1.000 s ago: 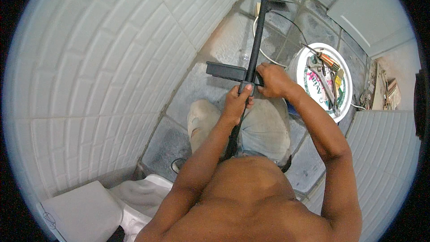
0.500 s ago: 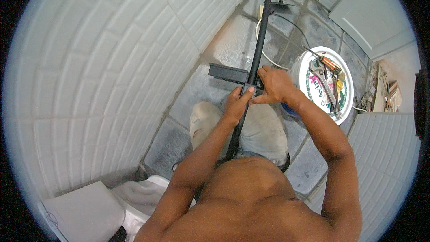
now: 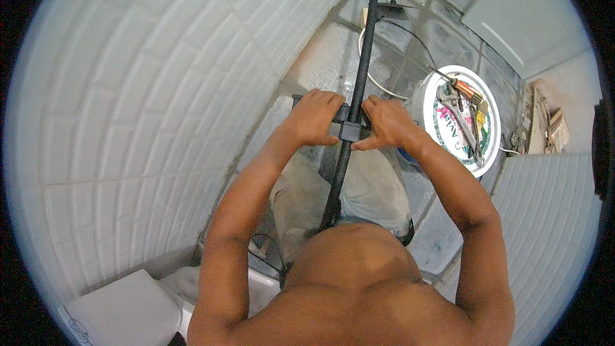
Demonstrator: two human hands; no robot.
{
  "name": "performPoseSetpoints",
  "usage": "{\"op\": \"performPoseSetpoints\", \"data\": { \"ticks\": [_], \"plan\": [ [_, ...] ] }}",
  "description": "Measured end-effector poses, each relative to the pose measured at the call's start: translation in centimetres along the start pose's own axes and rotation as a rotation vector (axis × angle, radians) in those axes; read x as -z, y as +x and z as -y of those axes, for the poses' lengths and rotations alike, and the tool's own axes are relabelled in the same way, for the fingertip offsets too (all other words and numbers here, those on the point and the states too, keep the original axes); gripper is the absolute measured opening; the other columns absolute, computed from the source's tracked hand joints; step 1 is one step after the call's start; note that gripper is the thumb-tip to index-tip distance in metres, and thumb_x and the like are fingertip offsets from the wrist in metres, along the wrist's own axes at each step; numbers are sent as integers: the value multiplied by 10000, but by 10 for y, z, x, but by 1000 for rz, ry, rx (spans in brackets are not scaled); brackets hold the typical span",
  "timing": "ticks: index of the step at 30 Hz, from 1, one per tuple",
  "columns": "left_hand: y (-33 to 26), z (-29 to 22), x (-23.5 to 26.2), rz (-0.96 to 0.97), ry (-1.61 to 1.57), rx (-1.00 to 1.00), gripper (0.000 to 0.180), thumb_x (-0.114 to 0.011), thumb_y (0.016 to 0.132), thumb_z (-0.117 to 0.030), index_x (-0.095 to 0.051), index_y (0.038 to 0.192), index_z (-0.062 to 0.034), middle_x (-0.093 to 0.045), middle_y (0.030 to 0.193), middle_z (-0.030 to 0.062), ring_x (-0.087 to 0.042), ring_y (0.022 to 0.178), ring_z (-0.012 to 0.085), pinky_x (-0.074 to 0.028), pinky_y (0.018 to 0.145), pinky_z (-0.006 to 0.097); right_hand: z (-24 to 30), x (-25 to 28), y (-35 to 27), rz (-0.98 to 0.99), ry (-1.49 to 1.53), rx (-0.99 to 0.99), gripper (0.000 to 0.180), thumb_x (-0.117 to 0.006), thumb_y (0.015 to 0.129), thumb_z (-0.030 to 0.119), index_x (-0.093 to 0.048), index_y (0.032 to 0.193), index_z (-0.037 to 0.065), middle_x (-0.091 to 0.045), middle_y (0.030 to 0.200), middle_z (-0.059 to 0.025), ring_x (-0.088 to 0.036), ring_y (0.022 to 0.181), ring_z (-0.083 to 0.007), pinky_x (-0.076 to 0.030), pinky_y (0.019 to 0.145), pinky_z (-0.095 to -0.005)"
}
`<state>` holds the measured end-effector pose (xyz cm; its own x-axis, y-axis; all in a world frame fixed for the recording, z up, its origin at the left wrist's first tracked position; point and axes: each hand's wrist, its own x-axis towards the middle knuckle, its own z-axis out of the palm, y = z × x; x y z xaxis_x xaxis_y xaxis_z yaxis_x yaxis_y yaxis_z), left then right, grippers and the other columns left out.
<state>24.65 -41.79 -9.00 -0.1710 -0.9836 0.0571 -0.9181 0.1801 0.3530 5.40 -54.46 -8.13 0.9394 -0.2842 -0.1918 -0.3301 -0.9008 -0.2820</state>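
A long black pole (image 3: 362, 64) runs from my lap up and away from me, much like a shower column. Partway along it sits a black rectangular crosspiece (image 3: 350, 131) with an arm to each side. My left hand (image 3: 315, 117) is wrapped over the left arm of this crosspiece, whose end (image 3: 296, 98) pokes out past my fingers. On the other side my right hand (image 3: 388, 123) closes around the right arm, thumb toward the pole. Both thumbs lie near the pole's middle. My palms hide most of the crosspiece.
A white bucket lid (image 3: 462, 77) at right carries an adjustable wrench (image 3: 462, 122) and a screwdriver (image 3: 467, 91) with a striped handle. Beyond the pole lie a flat black square piece (image 3: 392, 6) and a white cable (image 3: 378, 82). A toilet (image 3: 128, 311) stands lower left, beside the tiled wall (image 3: 141, 115).
My left hand has moved from the pole's front up and left onto the crosspiece's left arm. My right hand has shifted slightly left and stays at the crosspiece.
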Motion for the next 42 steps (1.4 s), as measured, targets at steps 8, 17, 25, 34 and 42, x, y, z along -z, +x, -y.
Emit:
{"op": "performPoseSetpoints", "data": {
  "ticks": [8, 17, 25, 34, 42],
  "plan": [
    [20, 3, -5, 206, -79, 40, 657, -869, 532, -327, -566, 1034, -31, -646, 972, 184, -623, 967, 407, -495, 835, 486, -3, -6, -1, -64, 3, 15, 849, -801, 568, 671, -589, 966, -49, -600, 903, -210, -632, 801, -416, -507, 721, -474],
    [17, 4, -8, 150, -123, 18, 637, -869, 528, -358, -555, 988, -51, -636, 943, 173, -621, 942, 403, -487, 808, 493, -2, -7, -3, -45, 21, -3, 853, -808, 578, 662, -590, 1001, -46, -609, 939, -218, -644, 839, -422, -516, 745, -482],
    [16, 5, -8, 117, -115, 7, 624, -871, 531, -355, -573, 992, -59, -641, 933, 167, -623, 929, 403, -494, 796, 488, -7, -7, -9, -4, 120, -171, 553, -819, 680, 420, -604, 976, 4, -667, 905, -227, -666, 858, -429, -528, 775, -516],
    [14, 3, -10, 98, -105, 32, 732, -883, 510, -321, -584, 1120, -46, -621, 1035, 161, -597, 1020, 384, -461, 876, 501, -4, 5, -10, -9, 101, -121, 552, -728, 703, 514, -630, 910, 12, -679, 858, -241, -673, 840, -426, -528, 756, -517],
    [-23, -30, -28, -302, 182, 181, 871, -857, 604, -267, -467, 1335, 0, -433, 1387, 271, -431, 1288, 448, -344, 1072, 564, 1, 13, -9, -1, 162, -148, 704, -693, 726, 666, -646, 934, -5, -680, 856, -242, -672, 838, -438, -526, 760, -525]
  ]
}}
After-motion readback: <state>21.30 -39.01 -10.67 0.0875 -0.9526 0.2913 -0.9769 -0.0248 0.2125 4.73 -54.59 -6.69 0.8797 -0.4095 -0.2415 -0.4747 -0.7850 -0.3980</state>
